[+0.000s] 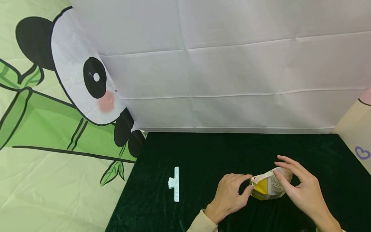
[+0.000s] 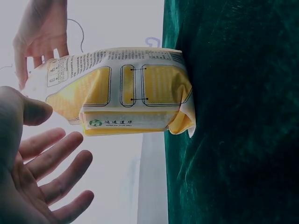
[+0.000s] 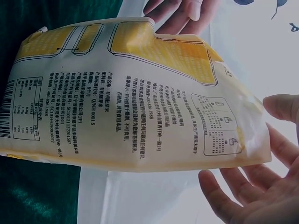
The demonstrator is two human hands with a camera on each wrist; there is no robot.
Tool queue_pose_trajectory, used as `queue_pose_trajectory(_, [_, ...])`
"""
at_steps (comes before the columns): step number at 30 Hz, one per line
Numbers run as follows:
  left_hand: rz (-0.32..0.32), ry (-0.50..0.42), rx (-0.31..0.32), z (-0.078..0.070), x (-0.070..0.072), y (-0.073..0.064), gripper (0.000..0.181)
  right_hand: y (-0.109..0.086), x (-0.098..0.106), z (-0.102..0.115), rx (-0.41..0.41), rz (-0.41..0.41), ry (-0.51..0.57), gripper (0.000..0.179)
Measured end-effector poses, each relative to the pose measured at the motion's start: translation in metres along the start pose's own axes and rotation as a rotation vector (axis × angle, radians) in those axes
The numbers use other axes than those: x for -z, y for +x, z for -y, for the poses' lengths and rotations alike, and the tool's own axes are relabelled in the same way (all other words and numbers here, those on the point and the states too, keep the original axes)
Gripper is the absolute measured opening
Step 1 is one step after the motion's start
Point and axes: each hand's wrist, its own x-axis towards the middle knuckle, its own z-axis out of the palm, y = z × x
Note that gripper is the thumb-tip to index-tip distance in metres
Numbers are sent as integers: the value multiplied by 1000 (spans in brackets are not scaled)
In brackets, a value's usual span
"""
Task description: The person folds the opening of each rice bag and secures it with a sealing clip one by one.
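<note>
A yellow and white printed food bag [image 1: 268, 187] stands upright on the dark green cloth, its top edge folded or creased. In the right wrist view small print covers its back panel [image 3: 140, 116]. At the bag's left side is my left hand [image 1: 232, 195], fingers extended and thumb apart from them; the left wrist view shows the fingers spread close to the bag. My right hand [image 1: 304, 188] is at the bag's upper right, its thumb near the top edge and its fingers loosely extended. Whether the fingertips touch the bag I cannot tell.
Left of the bag lies a pale blue sealing clip [image 1: 176, 184] on the dark green tablecloth [image 1: 203, 154]. White fabric [image 1: 232, 71] hangs behind the table. A panda-print cloth [image 1: 58, 129] is at the left.
</note>
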Motion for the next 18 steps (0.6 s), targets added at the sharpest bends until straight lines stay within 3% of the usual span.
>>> queue_pose_trajectory(13, [-13,47,-27,-2,-3,5,32,2,-1,0,27,-12,6,22])
queue_pose_trajectory(18, [-46,80,-61,-3,-5,8,29,3,-3,-1,49,-22,-3,22])
